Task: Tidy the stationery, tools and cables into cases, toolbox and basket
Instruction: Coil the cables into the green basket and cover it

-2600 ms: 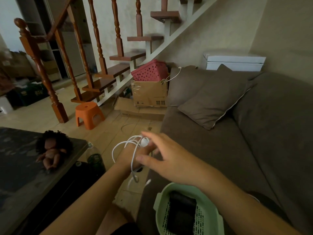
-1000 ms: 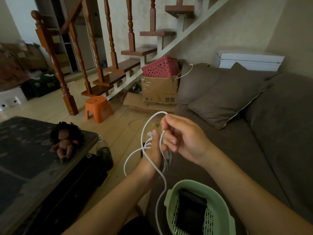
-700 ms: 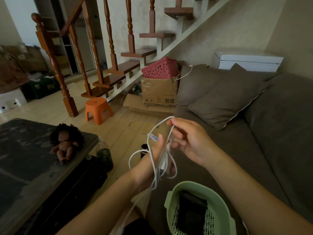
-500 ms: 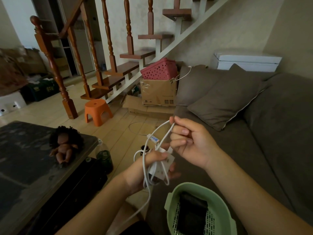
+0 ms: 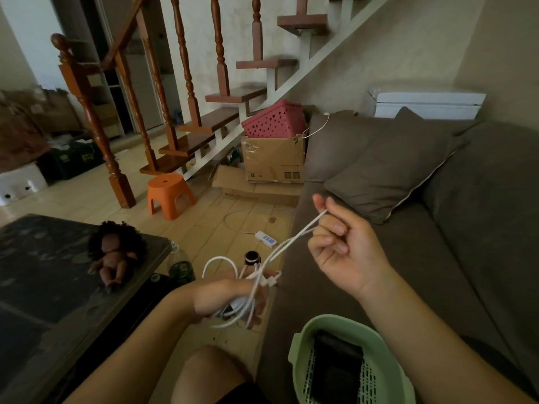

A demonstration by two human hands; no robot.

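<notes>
Drawn up and rightward, away from its partner, the right hand (image 5: 344,252) now pinches a taut loop of white cable (image 5: 300,234) in curled fingers. Lower down, the left hand (image 5: 230,298), palm downward, grips the coiled bundle near the green basket (image 5: 335,318).

The cable (image 5: 291,243) runs taut between the left hand (image 5: 230,298) and the right hand (image 5: 344,252) and bars the gap between them. To the right, the sofa seat (image 5: 437,272) lies open up to the cushion (image 5: 388,170). The basket (image 5: 335,318) sits under the right forearm, its mouth upward. On the left, the tabletop (image 5: 43,272) with a doll (image 5: 113,258) narrows the floor (image 5: 204,234), where a bottle (image 5: 252,258) and a power strip (image 5: 265,239) lie.
</notes>
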